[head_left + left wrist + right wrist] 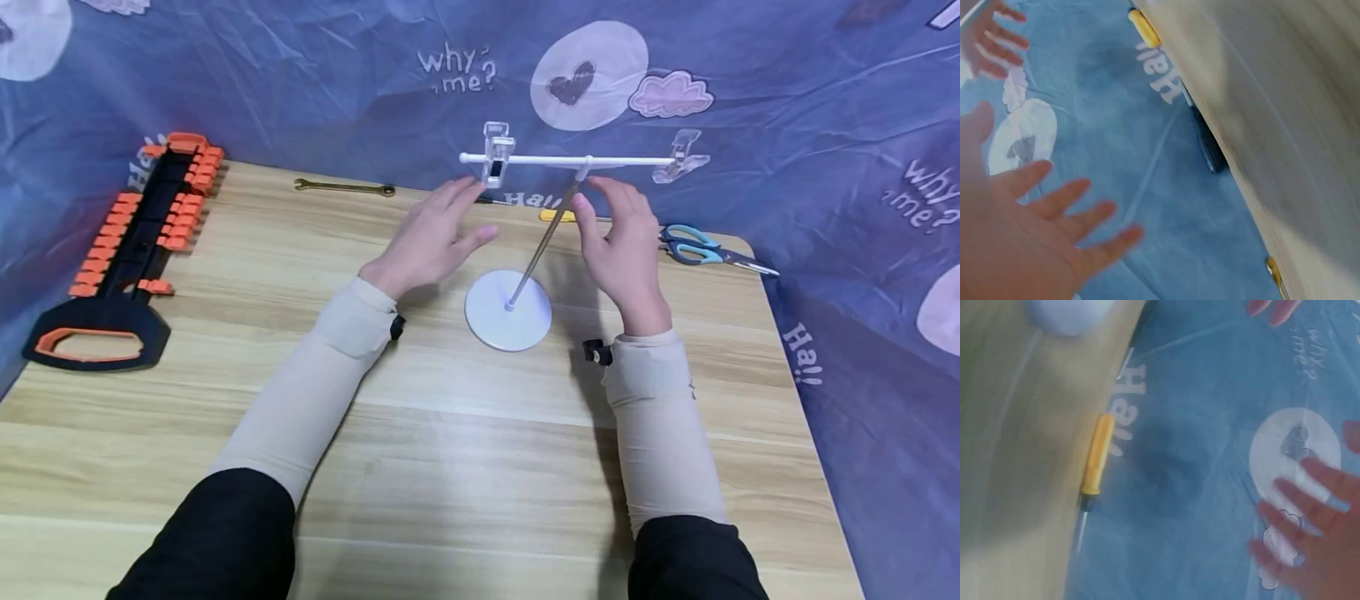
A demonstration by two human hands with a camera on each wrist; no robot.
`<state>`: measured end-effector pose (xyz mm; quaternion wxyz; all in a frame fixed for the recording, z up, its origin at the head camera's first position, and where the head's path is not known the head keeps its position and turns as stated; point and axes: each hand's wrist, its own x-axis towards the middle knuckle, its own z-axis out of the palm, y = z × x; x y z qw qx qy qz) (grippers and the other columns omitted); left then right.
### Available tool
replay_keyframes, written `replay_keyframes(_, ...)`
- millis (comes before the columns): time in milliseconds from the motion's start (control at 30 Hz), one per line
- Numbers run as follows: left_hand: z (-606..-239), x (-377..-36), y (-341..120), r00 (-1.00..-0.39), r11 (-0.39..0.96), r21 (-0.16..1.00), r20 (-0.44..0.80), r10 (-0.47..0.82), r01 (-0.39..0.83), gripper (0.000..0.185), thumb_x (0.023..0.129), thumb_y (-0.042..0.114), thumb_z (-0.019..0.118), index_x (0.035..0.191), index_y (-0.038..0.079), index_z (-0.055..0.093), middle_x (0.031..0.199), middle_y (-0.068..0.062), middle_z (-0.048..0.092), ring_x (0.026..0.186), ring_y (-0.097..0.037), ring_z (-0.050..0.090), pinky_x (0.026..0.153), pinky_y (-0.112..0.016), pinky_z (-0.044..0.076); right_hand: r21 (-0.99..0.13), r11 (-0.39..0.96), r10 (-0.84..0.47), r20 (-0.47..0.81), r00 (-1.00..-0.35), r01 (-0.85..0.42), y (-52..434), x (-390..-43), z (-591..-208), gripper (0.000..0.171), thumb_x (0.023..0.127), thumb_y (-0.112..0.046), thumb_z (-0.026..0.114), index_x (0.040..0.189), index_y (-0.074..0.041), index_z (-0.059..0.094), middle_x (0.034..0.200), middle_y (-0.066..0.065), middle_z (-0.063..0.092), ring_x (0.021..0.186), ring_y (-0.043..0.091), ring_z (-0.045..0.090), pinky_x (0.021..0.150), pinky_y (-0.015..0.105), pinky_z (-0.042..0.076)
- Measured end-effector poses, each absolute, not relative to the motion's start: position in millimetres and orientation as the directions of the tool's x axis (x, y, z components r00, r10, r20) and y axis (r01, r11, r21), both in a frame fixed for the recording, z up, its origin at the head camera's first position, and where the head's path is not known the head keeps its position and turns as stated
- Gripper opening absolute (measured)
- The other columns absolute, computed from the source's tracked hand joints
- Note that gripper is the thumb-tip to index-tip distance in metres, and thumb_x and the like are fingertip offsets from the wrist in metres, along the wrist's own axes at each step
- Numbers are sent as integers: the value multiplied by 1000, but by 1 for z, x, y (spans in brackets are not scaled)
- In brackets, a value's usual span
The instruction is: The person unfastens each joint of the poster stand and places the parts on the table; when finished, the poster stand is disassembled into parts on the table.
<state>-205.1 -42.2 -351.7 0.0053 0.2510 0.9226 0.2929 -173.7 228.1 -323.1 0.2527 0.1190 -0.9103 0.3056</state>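
I am holding my left hand (431,237) and right hand (622,246) spread, touching nothing, flanking the white clip stand (510,312); both wrist views are blurring.

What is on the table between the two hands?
In the head view, a white stand with its thin rod stands between the left hand and right hand.

Probably a makeshift home workbench: wooden table (450,467), cartoon-print cloth backdrop (750,50), wrench (345,187), scissors (708,248).

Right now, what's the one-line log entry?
left hand: open, near clip | right hand: open, beside rod | white round-based T-bar stand: upright on wooden table
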Motion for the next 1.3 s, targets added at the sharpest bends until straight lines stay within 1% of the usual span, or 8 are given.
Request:
replay_keyframes(167,-348,-197,-33,-812,522,660,243,531,540,68,108,47,59,165,16,38,167,-9,43,153,-28,42,126,-48,34,-565,657,-79,607,-790,-500,223,-168,-316,30,107,-21,63,126,0,74,122,17,75,118,29,69,107,38,51)
replay_keyframes(233,-347,-193,-30,-796,466,697,254,550,545,64,109,41,61,162,12,42,158,-10,54,143,-27,54,117,-45,46,-577,618,-87,624,-776,-534,221,-164,-314,28,108,-18,61,124,1,74,118,17,75,111,24,69,101,31,51)
replay_keyframes(333,-343,-187,-25,-787,402,754,237,570,519,54,110,35,59,157,10,47,141,-8,66,125,-22,65,103,-38,54,-611,546,-89,637,-765,-573,217,-158,-310,26,110,-13,57,124,1,74,117,17,76,107,16,68,96,25,50)
replay_keyframes(467,-340,-179,-19,-764,330,795,240,600,509,42,112,32,56,147,11,58,131,-3,71,113,-15,67,94,-32,55,-684,417,-69,633,-771,-599,209,-151,-304,26,111,-8,52,125,2,72,121,15,76,111,10,68,94,25,50)
replay_keyframes(600,-339,-172,-12,-727,273,799,271,631,535,33,111,31,59,135,11,67,125,-1,74,106,-12,69,88,-31,56,-740,317,-48,613,-789,-594,204,-145,-299,29,113,-11,48,125,5,69,122,5,76,113,13,69,96,28,51)
replay_keyframes(767,-341,-166,-4,-705,247,784,311,637,569,25,107,28,66,125,12,72,113,1,76,97,-9,71,83,-28,57,-758,285,-54,598,-800,-586,203,-140,-294,33,114,-15,45,127,6,68,122,-6,75,114,16,68,96,29,50)
replay_keyframes(1000,-341,-165,0,-703,256,752,359,613,607,19,108,21,64,119,11,75,106,1,78,95,-9,70,83,-26,56,-755,266,-53,609,-792,-599,199,-135,-287,32,113,-11,43,124,2,69,120,-3,75,112,19,68,94,30,51)
replay_keyframes(1300,-339,-164,4,-708,250,750,379,597,612,18,109,20,62,111,10,77,97,1,76,85,-8,64,80,-26,53,-745,258,-33,629,-777,-615,194,-129,-278,28,111,-7,46,119,9,68,115,-7,74,106,19,66,92,29,49)
